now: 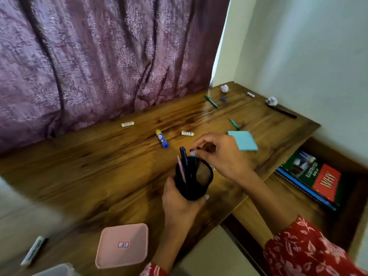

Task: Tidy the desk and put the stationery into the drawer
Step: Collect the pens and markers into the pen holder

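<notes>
We observe a wooden table (119,166) running from lower left to upper right of the frame, with a purple curtain (99,56) behind it. At centre frame the left hand (179,204) holds a black mesh cup (194,178) just above the table edge, its fingers (207,197) wrapped closed around the cup's wall. The cup stands roughly upright and holds several pens (184,160), one dark blue, one pink. The right hand (221,154) hovers over the cup's mouth, its fingers (194,150) pinched together at the top of a thin dark item standing in the cup; we cannot tell what that item is.

Loose stationery lies on the table. A glue stick (162,138) lies above and left of the cup, with a small white eraser (187,133) just to its right and another white eraser (127,124) further left. A blue notepad (243,140) lies right of the right hand. Two green pens (211,101) (235,124), a small blue item (223,99), a white cap-like piece (251,94), a black pen (282,111) and two paper balls (224,88) (272,101) lie towards the upper right.

At lower left a pink lid (122,246) rests on the table, with a white tube (32,251) well apart to its left.

At right, below the table edge, the drawer (294,204) stands open and contains books (312,176).
</notes>
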